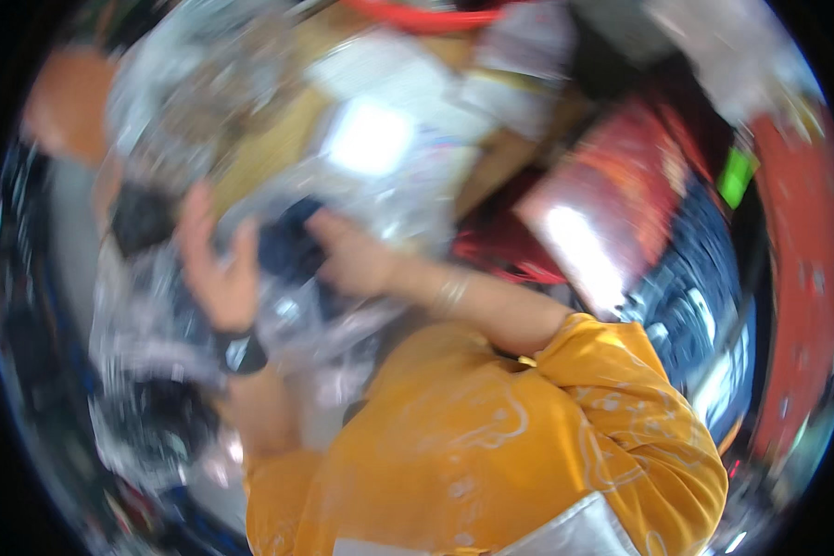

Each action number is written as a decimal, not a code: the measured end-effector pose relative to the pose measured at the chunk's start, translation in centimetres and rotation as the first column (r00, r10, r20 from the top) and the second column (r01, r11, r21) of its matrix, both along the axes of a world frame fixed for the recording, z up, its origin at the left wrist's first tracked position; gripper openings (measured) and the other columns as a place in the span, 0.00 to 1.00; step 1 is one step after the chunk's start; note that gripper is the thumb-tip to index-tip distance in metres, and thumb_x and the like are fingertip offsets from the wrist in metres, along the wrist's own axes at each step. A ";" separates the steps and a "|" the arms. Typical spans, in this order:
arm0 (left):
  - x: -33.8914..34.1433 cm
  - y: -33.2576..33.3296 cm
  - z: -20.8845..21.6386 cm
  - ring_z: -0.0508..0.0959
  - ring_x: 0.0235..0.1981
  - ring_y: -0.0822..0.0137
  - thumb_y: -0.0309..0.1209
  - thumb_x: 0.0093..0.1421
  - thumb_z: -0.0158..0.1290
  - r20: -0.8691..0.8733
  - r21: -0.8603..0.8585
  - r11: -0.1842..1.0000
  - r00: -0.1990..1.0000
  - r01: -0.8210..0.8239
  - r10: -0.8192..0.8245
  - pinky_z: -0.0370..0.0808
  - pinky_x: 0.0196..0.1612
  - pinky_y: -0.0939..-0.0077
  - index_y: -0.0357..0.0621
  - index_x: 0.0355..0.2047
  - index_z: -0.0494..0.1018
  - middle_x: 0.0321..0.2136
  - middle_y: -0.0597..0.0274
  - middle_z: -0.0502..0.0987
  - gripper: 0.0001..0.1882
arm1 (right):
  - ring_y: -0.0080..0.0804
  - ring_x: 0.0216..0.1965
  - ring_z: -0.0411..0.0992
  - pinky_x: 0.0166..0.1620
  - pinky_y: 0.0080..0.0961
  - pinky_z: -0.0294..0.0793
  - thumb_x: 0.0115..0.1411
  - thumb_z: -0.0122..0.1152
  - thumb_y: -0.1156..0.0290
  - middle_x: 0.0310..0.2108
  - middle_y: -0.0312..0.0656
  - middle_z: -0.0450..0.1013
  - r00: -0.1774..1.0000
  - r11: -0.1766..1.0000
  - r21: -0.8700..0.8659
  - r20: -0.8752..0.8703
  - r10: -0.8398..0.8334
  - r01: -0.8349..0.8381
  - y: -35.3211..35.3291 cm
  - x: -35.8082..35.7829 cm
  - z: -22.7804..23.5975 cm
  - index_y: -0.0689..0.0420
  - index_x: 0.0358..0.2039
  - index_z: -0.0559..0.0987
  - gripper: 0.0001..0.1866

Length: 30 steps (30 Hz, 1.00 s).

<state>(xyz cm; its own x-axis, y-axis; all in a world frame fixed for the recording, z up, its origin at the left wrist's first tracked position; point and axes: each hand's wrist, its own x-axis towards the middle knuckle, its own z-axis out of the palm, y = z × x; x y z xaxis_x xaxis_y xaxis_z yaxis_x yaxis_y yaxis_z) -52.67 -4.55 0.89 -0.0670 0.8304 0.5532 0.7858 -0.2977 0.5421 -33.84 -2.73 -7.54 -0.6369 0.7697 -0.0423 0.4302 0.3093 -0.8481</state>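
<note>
A dark navy bundle [287, 243], soft-looking like folded cloth, lies over crumpled clear plastic [287, 310]. Fingers of my right hand [354, 258] are closed on its right side. To its left, my left hand [218, 273] is raised with thumb and fingers apart and nothing between them; a dark watch [241, 352] circles that wrist. Motion smears the whole picture, so the bundle's exact kind cannot be made out.
Clear plastic bags [195, 102] heap up at the far left, above a dark lump [144, 218]. White papers [380, 69] lie on a yellowish tabletop [273, 157]. On the right are a shiny red package [612, 185] and dark blue wrapped goods [695, 296].
</note>
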 end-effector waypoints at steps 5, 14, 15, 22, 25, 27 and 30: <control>7.9 3.1 1.1 0.69 0.56 0.61 0.24 0.65 0.46 0.514 -0.004 0.977 0.838 0.213 -0.181 0.63 0.60 0.71 0.32 0.62 0.58 0.56 0.47 0.68 0.25 | 0.48 0.48 0.71 0.52 0.38 0.71 0.54 0.61 0.69 0.46 0.50 0.72 0.963 0.959 0.280 -0.265 0.037 0.040 -1.6 13.5 10.4 0.58 0.50 0.73 0.22; 26.8 1.3 2.2 0.73 0.45 0.66 0.25 0.61 0.50 0.475 -0.108 0.747 0.694 0.656 -0.541 0.69 0.50 0.73 0.33 0.52 0.69 0.44 0.57 0.74 0.19 | 0.56 0.58 0.59 0.57 0.50 0.64 0.47 0.70 0.58 0.59 0.53 0.58 0.140 0.087 0.776 -0.001 -0.990 0.625 -3.2 53.3 15.1 0.43 0.60 0.65 0.39; 29.7 0.8 2.7 0.74 0.44 0.66 0.25 0.60 0.52 0.410 -0.161 0.722 0.711 0.673 -0.572 0.70 0.49 0.72 0.34 0.50 0.70 0.43 0.57 0.75 0.18 | 0.56 0.58 0.60 0.57 0.49 0.64 0.47 0.70 0.54 0.60 0.52 0.58 0.152 0.135 0.777 0.051 -0.987 0.615 -2.2 54.7 14.2 0.42 0.61 0.64 0.41; 46.5 -2.2 6.4 0.78 0.41 0.61 0.22 0.56 0.53 0.155 -0.289 0.269 0.322 0.919 -0.934 0.73 0.45 0.74 0.36 0.42 0.75 0.38 0.53 0.78 0.13 | 0.47 0.41 0.74 0.43 0.41 0.75 0.49 0.68 0.48 0.41 0.48 0.71 0.275 0.343 0.674 0.211 -0.938 0.654 2.2 55.5 13.9 0.53 0.34 0.81 0.22; 51.7 -1.3 7.3 0.78 0.39 0.53 0.22 0.56 0.51 0.147 -0.271 0.235 0.282 0.933 -0.948 0.74 0.43 0.67 0.39 0.40 0.77 0.38 0.50 0.78 0.12 | 0.45 0.33 0.76 0.38 0.38 0.77 0.51 0.67 0.50 0.33 0.48 0.74 0.306 0.269 0.769 0.100 -0.947 0.580 -2.8 56.5 19.2 0.55 0.35 0.81 0.21; 55.8 -0.8 7.4 0.78 0.40 0.52 0.21 0.55 0.49 0.051 -0.208 0.201 0.216 0.957 -0.975 0.74 0.45 0.65 0.40 0.41 0.77 0.39 0.50 0.78 0.13 | 0.45 0.30 0.77 0.37 0.39 0.78 0.50 0.66 0.49 0.28 0.46 0.77 0.351 0.225 0.677 -0.051 -0.935 0.700 -8.5 59.0 23.1 0.54 0.37 0.82 0.22; 62.3 -1.2 6.7 0.74 0.48 0.51 0.19 0.53 0.47 -0.088 -0.160 0.079 0.065 0.984 -0.994 0.70 0.53 0.64 0.42 0.46 0.75 0.44 0.49 0.77 0.19 | 0.34 0.25 0.73 0.32 0.33 0.73 0.52 0.66 0.53 0.22 0.43 0.74 0.236 0.122 0.506 -0.167 -0.957 0.854 -18.7 61.3 25.4 0.56 0.36 0.81 0.20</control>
<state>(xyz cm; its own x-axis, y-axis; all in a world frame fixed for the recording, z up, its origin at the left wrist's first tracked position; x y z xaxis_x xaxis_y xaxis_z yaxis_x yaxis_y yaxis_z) 9.67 -5.78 7.58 0.9044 0.0898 0.4171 -0.1518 -0.8459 0.5112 27.50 -21.43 17.87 0.5264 0.7149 0.4602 0.7591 -0.1513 -0.6332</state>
